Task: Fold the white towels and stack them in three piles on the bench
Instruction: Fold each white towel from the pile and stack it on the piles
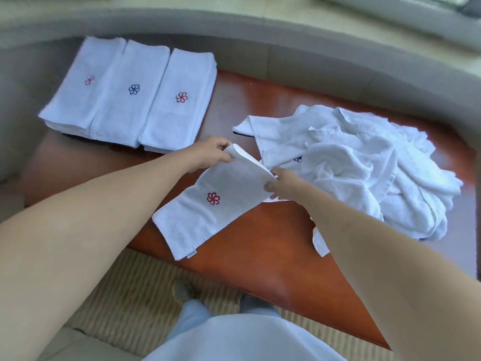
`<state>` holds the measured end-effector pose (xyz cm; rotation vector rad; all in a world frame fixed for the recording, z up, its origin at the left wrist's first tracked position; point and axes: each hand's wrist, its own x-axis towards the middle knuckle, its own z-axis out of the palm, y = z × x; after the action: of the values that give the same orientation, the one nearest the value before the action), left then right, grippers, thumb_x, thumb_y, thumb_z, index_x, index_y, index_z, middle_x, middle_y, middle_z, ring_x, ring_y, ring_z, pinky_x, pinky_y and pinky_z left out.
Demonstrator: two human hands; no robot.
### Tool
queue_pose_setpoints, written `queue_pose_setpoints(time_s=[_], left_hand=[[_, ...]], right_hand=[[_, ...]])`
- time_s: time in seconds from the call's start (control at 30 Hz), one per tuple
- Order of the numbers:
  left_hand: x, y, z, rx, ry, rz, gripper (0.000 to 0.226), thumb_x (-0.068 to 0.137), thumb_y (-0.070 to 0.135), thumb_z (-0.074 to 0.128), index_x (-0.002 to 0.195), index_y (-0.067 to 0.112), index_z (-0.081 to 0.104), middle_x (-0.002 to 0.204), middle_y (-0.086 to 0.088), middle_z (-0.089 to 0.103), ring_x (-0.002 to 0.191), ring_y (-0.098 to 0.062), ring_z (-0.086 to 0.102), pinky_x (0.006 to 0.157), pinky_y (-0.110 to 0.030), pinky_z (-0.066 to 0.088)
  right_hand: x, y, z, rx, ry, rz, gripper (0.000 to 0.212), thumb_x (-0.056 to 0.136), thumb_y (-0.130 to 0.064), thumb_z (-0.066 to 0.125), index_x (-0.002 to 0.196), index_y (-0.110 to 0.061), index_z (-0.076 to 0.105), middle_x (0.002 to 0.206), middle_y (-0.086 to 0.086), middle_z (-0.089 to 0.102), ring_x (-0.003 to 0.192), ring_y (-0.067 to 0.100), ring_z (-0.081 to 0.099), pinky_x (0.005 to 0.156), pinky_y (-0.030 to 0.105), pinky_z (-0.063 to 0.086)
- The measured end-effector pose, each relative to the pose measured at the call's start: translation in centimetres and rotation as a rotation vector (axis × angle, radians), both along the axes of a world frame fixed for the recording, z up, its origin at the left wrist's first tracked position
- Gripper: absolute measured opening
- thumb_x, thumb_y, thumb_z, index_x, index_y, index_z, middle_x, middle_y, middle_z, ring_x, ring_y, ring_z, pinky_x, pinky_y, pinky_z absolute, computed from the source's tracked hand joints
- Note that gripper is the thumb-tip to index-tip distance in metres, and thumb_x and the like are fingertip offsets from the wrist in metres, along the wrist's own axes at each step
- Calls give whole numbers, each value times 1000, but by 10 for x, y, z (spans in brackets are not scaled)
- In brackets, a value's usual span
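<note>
Head view looks down on a reddish-brown wooden surface (273,261); a grey upholstered back (260,56) curves round its far side, and a striped mat (135,290) lies on the floor below, where the person's shoes and pale trousers show. At far left sit three piles of folded white towels side by side, edges touching: the left pile (83,82) with a red flower mark, the middle pile (130,92) with a blue one, the right pile (179,100) with a red one. On the right lies a loose heap (364,168) of unfolded towels; how many I cannot count. Between them, one folded towel (208,207) with a red flower mark is held by its far end, its near end low over the surface's front edge; the left hand (210,152) pinches the far left corner, the right hand (283,183) grips the far right corner, fingers curled; the right forearm hides part of another towel (318,242) at the surface's edge.
</note>
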<state>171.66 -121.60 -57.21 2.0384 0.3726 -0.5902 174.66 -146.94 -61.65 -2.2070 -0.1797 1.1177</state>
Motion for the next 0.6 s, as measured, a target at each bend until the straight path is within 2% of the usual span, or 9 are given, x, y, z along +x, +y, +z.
queue_pose_setpoints(time_s=[0.07, 0.13, 0.2, 0.27, 0.33, 0.4, 0.5, 0.6], left_hand=[[-11, 33, 20, -9, -56, 80, 24, 88, 10, 72, 112, 14, 75, 109, -4, 76, 101, -21, 71, 87, -39, 54], [-23, 68, 37, -38, -90, 158, 20, 89, 7, 70, 108, 6, 73, 105, -10, 75, 92, -22, 66, 81, -40, 50], [-37, 102, 51, -27, -150, 205, 22, 88, 5, 68, 109, -2, 68, 101, -14, 71, 92, -20, 62, 88, -38, 49], [-53, 135, 65, -22, -205, 247, 23, 89, 5, 67, 110, -6, 65, 96, -12, 66, 92, -19, 59, 91, -36, 49], [-69, 165, 77, -47, -252, 280, 23, 92, 7, 67, 111, -6, 65, 99, -11, 67, 94, -17, 61, 95, -37, 52], [-84, 196, 89, -83, -297, 295, 19, 94, 10, 68, 110, 0, 69, 103, -11, 73, 93, -12, 66, 93, -34, 54], [-103, 240, 104, -112, -349, 270, 12, 95, 17, 69, 105, 13, 74, 101, 2, 76, 92, -6, 69, 88, -27, 54], [-118, 281, 117, -75, -397, 224, 19, 94, 26, 69, 105, 10, 72, 95, 4, 70, 89, -10, 60, 89, -30, 51]], right_hand=[[8, 30, 28, -4, -101, 81, 20, 89, -13, 61, 108, -8, 61, 96, 9, 69, 63, 17, 72, 43, 15, 44], [11, 61, 57, -6, -201, 148, 9, 88, -14, 60, 96, -14, 65, 83, 3, 69, 61, 16, 72, 44, 14, 43], [8, 95, 83, 2, -288, 191, 11, 89, -12, 59, 82, -21, 62, 75, 1, 67, 67, 21, 74, 53, 20, 52], [0, 128, 107, 2, -346, 213, 13, 90, -11, 59, 79, -17, 60, 75, 4, 66, 70, 24, 74, 69, 35, 61], [-13, 160, 130, 3, -405, 216, 12, 90, -10, 59, 79, -13, 60, 74, 3, 64, 67, 20, 72, 76, 37, 58], [-27, 190, 150, 8, -437, 192, 8, 90, -9, 57, 83, -9, 62, 74, 3, 63, 68, 22, 73, 72, 34, 57], [-47, 231, 178, -18, -490, 175, 9, 90, -10, 55, 87, -7, 63, 70, 0, 64, 58, 15, 69, 57, 23, 47], [-64, 265, 199, -6, -519, 135, 12, 90, -9, 54, 91, -2, 63, 73, 2, 62, 59, 15, 71, 60, 25, 48]])
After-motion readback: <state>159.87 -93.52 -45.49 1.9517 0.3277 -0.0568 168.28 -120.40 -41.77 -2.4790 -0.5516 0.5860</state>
